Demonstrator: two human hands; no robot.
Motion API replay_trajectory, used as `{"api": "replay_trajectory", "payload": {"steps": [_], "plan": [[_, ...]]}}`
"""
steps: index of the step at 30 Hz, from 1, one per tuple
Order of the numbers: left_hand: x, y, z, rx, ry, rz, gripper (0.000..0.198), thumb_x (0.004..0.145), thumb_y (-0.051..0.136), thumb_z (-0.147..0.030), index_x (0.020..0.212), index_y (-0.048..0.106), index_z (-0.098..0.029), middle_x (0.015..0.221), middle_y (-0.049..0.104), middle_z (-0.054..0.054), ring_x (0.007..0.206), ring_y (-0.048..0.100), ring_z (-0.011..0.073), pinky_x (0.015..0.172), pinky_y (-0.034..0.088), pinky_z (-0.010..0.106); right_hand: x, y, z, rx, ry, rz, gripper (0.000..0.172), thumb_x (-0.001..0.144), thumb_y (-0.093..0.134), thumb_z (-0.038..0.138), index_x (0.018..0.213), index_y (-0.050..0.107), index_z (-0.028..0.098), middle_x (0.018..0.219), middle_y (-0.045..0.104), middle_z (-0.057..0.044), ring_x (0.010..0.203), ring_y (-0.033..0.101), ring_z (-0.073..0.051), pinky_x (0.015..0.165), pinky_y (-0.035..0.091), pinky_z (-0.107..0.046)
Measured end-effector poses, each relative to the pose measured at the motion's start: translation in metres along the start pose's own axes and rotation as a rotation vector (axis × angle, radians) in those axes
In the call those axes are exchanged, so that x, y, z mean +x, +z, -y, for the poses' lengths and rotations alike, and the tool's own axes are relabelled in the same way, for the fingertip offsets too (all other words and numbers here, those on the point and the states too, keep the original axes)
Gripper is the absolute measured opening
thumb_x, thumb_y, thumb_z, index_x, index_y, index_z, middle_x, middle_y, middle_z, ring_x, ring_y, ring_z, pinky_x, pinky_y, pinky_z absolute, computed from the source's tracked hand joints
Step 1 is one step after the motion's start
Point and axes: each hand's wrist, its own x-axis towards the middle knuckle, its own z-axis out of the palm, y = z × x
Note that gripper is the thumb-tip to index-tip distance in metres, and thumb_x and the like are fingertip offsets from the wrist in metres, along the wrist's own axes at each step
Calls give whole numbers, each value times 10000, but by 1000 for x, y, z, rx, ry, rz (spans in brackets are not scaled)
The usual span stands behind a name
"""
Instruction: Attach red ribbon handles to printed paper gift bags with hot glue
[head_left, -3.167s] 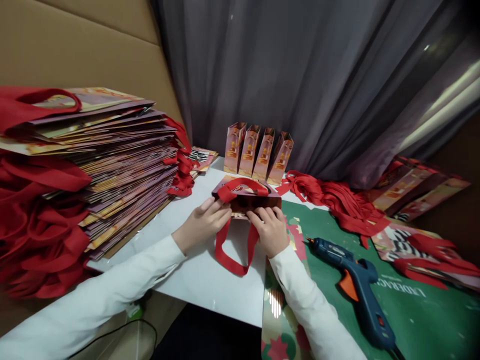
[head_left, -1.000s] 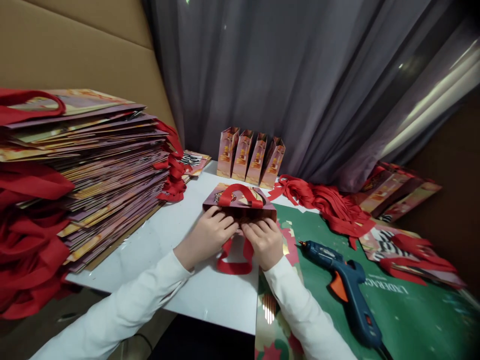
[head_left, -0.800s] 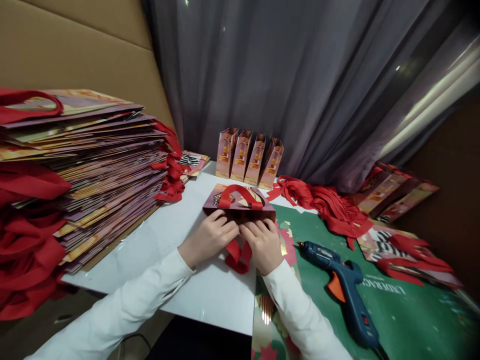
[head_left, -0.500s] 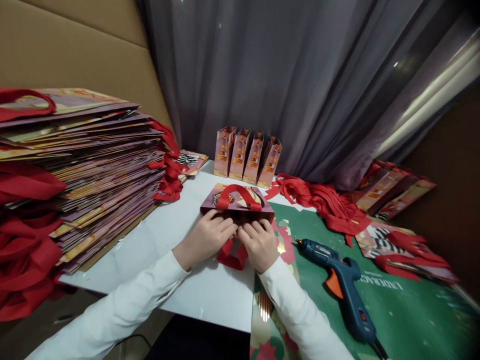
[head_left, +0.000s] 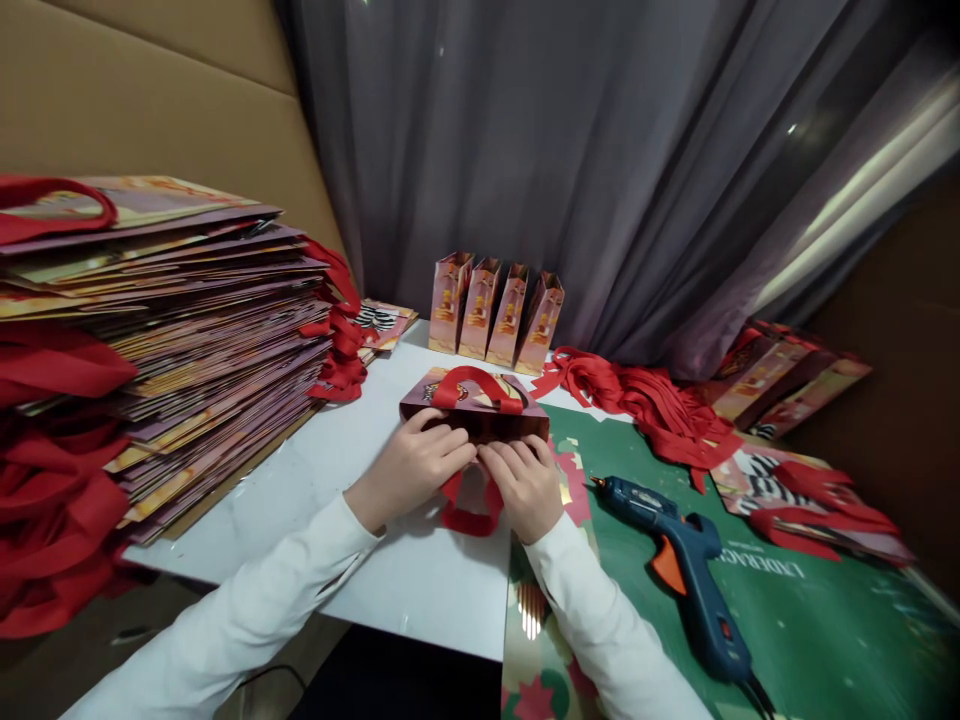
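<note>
Head view: both my hands are at a paper bag (head_left: 480, 392) on the white desk (head_left: 390, 590), its dark mouth facing me
Left hand: mine (head_left: 424, 455), fingers bent over the near edge of the mouth, one reaching its left corner; the thumb is hidden, so I can't tell whether I'm pinching or just pressing
Right hand: mine (head_left: 523, 482), fingers curled on the same edge, tips just beside the left ones; pinch or press, I can't tell here either
Ribbon handles: the far one (head_left: 459, 378) arches over the printed panel, the near one (head_left: 474, 523) loops out below my hands
Behind the bag: four narrow bags (head_left: 477, 312) standing in a row
To my right: glue gun (head_left: 701, 585) lying on a green sheet (head_left: 810, 640)
To my left: tall stack of flat bags (head_left: 217, 350)
</note>
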Motion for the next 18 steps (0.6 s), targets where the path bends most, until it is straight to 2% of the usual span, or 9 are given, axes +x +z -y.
{"api": "replay_trajectory", "payload": {"steps": [3, 6, 9, 12, 15, 18], "plan": [[3, -3, 1, -19, -8, -15, 289, 978, 401, -131, 820, 639, -173, 765, 623, 2, 723, 528, 141, 822, 388, 337, -1, -2, 4, 5, 22, -84, 247, 969, 426, 134, 1005, 668, 166, 976, 712, -63, 889, 557, -173, 881, 357, -356], [5, -5, 1, -27, 29, -30, 279, 981, 408, -136, 809, 625, -172, 708, 585, -11, 683, 494, 134, 807, 395, 323, 0, -2, 8, -41, 33, -122, 224, 939, 458, 127, 928, 676, 175, 867, 694, -59, 868, 533, -192, 830, 349, -367], [6, -4, 2, -26, 99, 19, 242, 977, 422, -134, 832, 613, -170, 710, 571, -14, 661, 468, 135, 741, 394, 305, 0, -1, 10, -79, 34, -86, 225, 921, 468, 127, 823, 658, 195, 744, 643, -37, 776, 480, -182, 785, 327, -362], [5, -2, 3, -46, 114, 47, 252, 980, 403, -129, 822, 597, -161, 715, 569, -8, 656, 463, 140, 673, 381, 302, 1, 0, 10, -71, 25, -41, 253, 922, 451, 124, 766, 631, 209, 700, 605, -22, 745, 449, -175, 786, 312, -361], [1, -1, 3, -75, 125, 14, 281, 975, 397, -112, 769, 583, -154, 665, 548, -13, 622, 441, 138, 635, 378, 301, 2, -2, 9, -59, 21, -26, 258, 931, 446, 126, 767, 627, 211, 667, 588, -14, 729, 450, -172, 786, 309, -358], [-1, -1, 3, -36, 147, -9, 274, 954, 443, -95, 719, 568, -160, 626, 532, -23, 588, 421, 131, 608, 374, 296, 2, -3, 4, -24, 7, -23, 257, 961, 430, 146, 849, 654, 203, 723, 646, -19, 752, 489, -166, 790, 316, -352]]}}
